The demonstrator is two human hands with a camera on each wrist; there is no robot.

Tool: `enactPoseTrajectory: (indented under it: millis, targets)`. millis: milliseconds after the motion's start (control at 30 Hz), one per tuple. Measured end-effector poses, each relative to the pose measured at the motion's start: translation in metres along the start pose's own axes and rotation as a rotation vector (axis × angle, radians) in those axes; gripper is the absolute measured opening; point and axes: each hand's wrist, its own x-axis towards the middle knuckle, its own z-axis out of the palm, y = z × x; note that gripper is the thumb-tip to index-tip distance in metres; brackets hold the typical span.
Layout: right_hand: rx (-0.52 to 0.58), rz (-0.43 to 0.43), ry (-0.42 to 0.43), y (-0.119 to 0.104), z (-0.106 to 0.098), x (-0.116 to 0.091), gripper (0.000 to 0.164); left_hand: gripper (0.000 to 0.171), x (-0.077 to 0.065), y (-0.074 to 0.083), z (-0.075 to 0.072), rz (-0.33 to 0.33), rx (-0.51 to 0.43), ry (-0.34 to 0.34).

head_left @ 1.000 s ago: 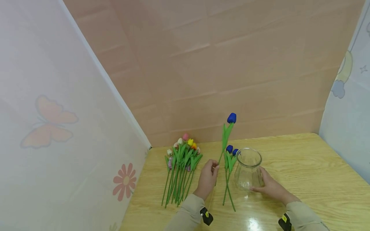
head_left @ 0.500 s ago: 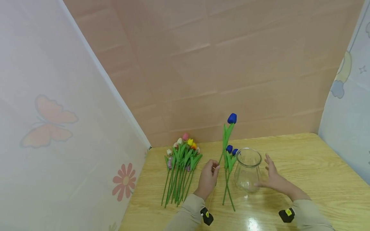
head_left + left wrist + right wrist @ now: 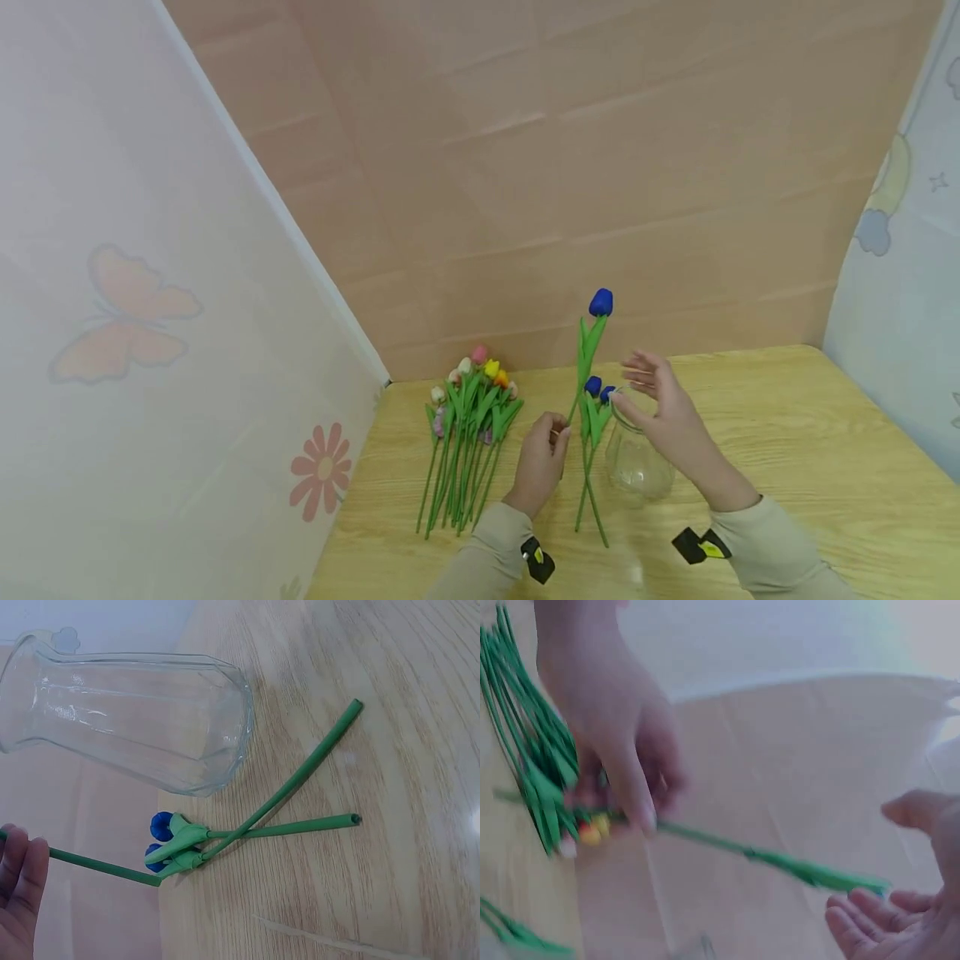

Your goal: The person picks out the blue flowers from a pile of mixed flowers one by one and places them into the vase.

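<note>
My left hand (image 3: 538, 467) pinches the green stem of a blue artificial tulip (image 3: 592, 337), which stands up with its bloom at the top. Above the mouth of a clear glass vase (image 3: 641, 467), my right hand (image 3: 671, 412) is raised with its fingers spread, holding nothing. Its fingers overlap the vase rim in the head view. Two more blue tulips (image 3: 596, 425) lie crossed on the table between the left hand and the vase. In the left wrist view, the lower end of the held stem (image 3: 105, 865) sticks out below the fingers.
A bunch of tulips (image 3: 468, 442) in white, pink, yellow, orange and purple lies on the wooden table (image 3: 787, 442) at the left. A brown backdrop (image 3: 525, 167) rises behind the table, with printed white side panels (image 3: 172, 467) left and right.
My right hand has let go of the vase's side and moved up and left, over its mouth, toward the tulip. The left hand holds its tulip almost still.
</note>
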Motion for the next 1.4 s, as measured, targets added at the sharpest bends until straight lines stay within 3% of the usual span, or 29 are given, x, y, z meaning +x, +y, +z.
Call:
enactPoseTrajectory:
  millis: [133,333,600,833,1000,1167,1400]
  targets:
    - [0.036,0.139,-0.088,-0.006,0.022,0.008,0.074,0.014,0.001,0.002,0.001,0.013,-0.005,-0.004]
    - [0.023,0.279,-0.086,-0.001,0.030,0.020,0.072,0.015,0.000,0.003,0.005,0.059,-0.006,-0.008]
    - [0.050,0.284,-0.082,0.004,0.032,0.029,0.043,0.015,-0.001,0.004,0.008,0.108,0.007,0.000]
    - [-0.004,0.257,-0.052,0.003,0.030,0.027,0.037,0.024,-0.001,-0.001,0.006,0.076,-0.035,-0.024]
    - [-0.078,0.190,0.020,-0.007,0.016,0.023,0.035,0.024,-0.004,-0.013,0.003,-0.018,-0.042,-0.021]
    - [-0.103,0.107,0.127,-0.031,-0.010,0.017,0.031,0.018,-0.009,-0.029,0.002,-0.093,-0.049,-0.002]
    - [-0.007,-0.052,0.436,-0.067,-0.050,0.007,0.025,0.017,-0.013,-0.039,0.004,-0.121,-0.061,-0.002]
